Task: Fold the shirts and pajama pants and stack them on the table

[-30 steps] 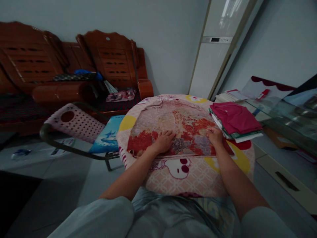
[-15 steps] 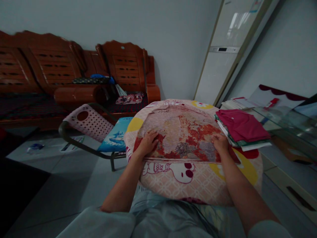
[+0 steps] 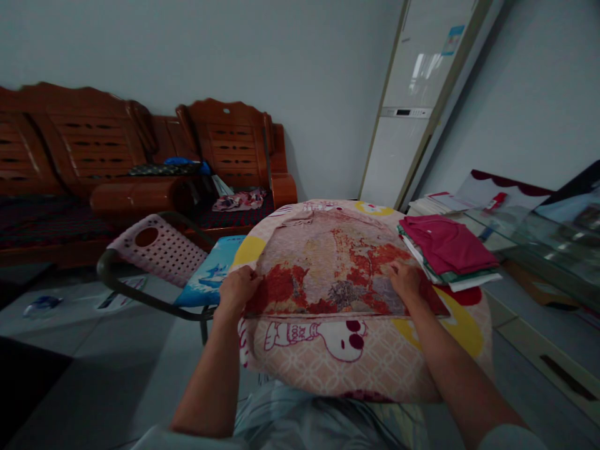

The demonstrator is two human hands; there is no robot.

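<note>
A patterned shirt [image 3: 323, 262], greyish pink with red and orange patches, lies spread flat on the cloth-covered round table [image 3: 300, 369]. Its straight lower edge faces me, and a sleeve shows at the far left. At the shirt's left edge, my left hand [image 3: 238, 289] is closed, its fingertips curled onto the fabric. My right hand [image 3: 405, 282] pinches the cloth on the right part of the shirt, thumb and fingers together. Just beyond that hand, a stack of folded clothes with a magenta top [image 3: 447, 244] sits on the table's right side.
Left of the table stands a metal-framed chair [image 3: 159, 250] with a blue cushion [image 3: 210, 272]. Wooden sofas [image 3: 234, 144] line the back wall. A tall white air conditioner [image 3: 398, 150] stands behind. A glass shelf [image 3: 529, 231] is at the right.
My left hand has slid left from on top of the shirt to its left edge, and its fingers have curled. The right hand stays on the shirt's right part. The view has shifted slightly.
</note>
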